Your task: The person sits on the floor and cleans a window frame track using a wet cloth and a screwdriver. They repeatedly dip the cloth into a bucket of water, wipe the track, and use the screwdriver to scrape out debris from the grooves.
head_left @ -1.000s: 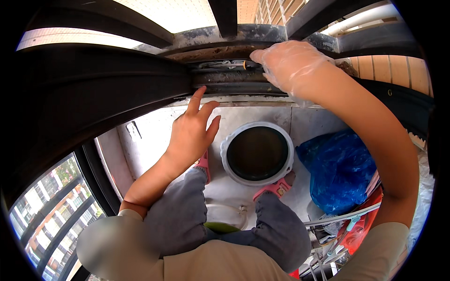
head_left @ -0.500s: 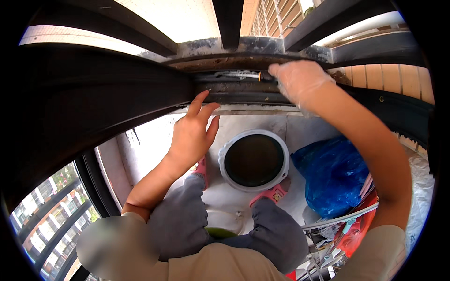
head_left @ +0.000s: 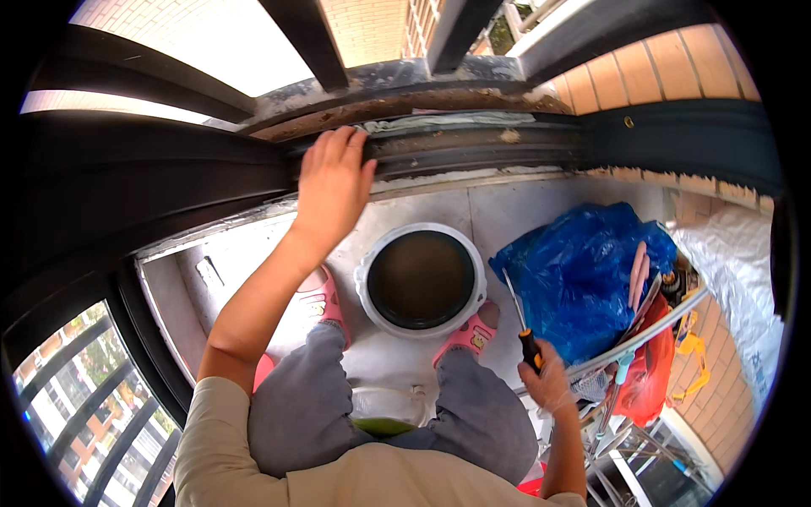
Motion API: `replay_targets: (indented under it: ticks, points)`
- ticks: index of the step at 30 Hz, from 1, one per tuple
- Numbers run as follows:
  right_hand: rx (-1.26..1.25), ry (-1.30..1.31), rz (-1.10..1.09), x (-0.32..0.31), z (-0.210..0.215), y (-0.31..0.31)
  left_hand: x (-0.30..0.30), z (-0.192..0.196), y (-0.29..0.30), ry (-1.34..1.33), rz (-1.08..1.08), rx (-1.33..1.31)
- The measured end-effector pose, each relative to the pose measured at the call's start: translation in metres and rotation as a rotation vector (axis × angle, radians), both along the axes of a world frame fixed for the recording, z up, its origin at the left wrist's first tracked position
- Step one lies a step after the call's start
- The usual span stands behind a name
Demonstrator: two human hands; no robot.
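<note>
My bare left hand [head_left: 332, 182] reaches up, its fingers spread flat on the dark, grimy window rail [head_left: 481, 144]. Low on the right, my right hand [head_left: 551, 382] wears a thin clear glove. It grips a screwdriver [head_left: 525, 338] by its black and orange handle, with the shaft pointing up along a blue plastic bag [head_left: 583, 270]. Between my feet in pink slippers [head_left: 470, 336] stands a white bucket [head_left: 363, 283] holding murky brown liquid.
A wire rack [head_left: 642, 338] with red and yellow items stands at the right beside white sheeting [head_left: 743, 279]. Dark bars cross above the rail, with a brick wall beyond. A small white container [head_left: 384, 401] sits between my knees.
My right hand has come down off the rail to the lower right and now holds the screwdriver. My left hand has moved up onto the rail.
</note>
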State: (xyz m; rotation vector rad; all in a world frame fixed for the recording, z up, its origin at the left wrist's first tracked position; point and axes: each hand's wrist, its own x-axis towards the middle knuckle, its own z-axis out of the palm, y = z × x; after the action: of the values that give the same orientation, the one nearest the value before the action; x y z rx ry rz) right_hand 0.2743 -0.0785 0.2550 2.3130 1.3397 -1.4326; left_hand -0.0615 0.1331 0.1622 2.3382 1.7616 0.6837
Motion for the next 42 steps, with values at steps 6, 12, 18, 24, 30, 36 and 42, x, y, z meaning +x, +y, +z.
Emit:
replay_targets:
  ticks: [6, 12, 18, 24, 30, 36, 42]
  points:
    - [0.099, -0.075, 0.021, 0.017, -0.030, -0.080, -0.003, -0.014, 0.000, 0.017, 0.008, 0.060]
    - [0.618, -0.078, 0.123, 0.002, 0.037, 0.091, 0.003, -0.007, 0.002, 0.221, 0.034, 0.087]
    - [0.657, -0.331, 0.549, 0.023, 0.044, 0.232, 0.009, -0.013, 0.004, 0.292, 0.097, 0.062]
    - [0.369, -0.492, 0.757, 0.007, 0.060, 0.297, 0.002, -0.010, 0.003, 0.230, 0.122, 0.022]
    - [0.195, -0.518, 0.948, 0.010, 0.060, 0.349, -0.001, -0.004, 0.003, 0.144, 0.094, -0.007]
    - [0.267, -0.239, 1.090, -0.001, 0.032, 0.367, -0.005, -0.003, 0.004, 0.080, 0.052, -0.074]
    - [0.132, -0.142, 0.926, -0.043, 0.017, 0.364, -0.006, -0.002, 0.004, 0.032, 0.043, -0.097]
